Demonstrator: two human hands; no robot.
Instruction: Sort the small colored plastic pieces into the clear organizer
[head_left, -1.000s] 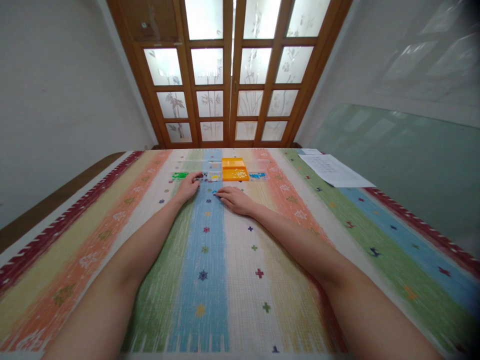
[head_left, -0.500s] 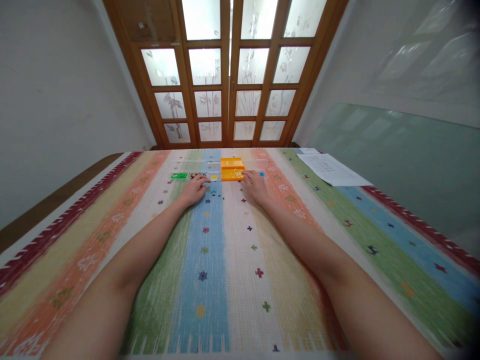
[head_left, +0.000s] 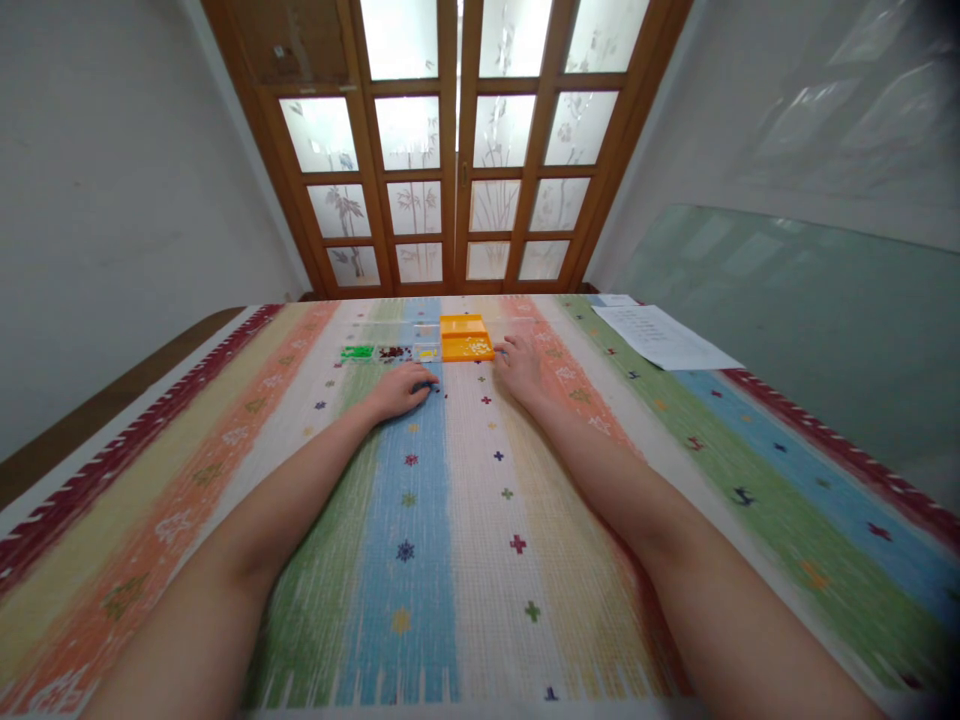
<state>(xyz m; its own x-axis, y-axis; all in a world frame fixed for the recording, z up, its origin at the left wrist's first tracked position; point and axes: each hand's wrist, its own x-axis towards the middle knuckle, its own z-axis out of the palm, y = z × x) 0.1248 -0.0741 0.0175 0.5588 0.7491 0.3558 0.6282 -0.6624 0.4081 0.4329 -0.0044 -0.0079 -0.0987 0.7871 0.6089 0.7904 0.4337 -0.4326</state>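
Observation:
My left hand (head_left: 403, 391) rests low over the tablecloth, thumb and forefinger curved and a little apart. Its fingertips are at a few tiny dark pieces (head_left: 438, 391), partly covering that spot. Beyond it lies a clear compartment tray (head_left: 373, 348) with green bits (head_left: 356, 352), dark brown bits (head_left: 391, 352) and yellow bits (head_left: 427, 353). An orange box (head_left: 463, 326) with its lid raised or folded back sits to the right, small pale pieces in its near part. My right hand (head_left: 517, 368) is beside the box's right edge, fingers loosely bent; contact is unclear.
A striped, patterned tablecloth (head_left: 480, 560) covers the table. Printed paper sheets (head_left: 660, 338) lie at the far right. Behind the table stand wood-framed glass doors (head_left: 457, 180), and a greenish glass panel (head_left: 795, 330) leans along the right wall.
My left hand has moved from the tray toward me and slightly right, over the loose pieces; blue ones seen there are now hidden. My right fingers have drawn back slightly from the orange box.

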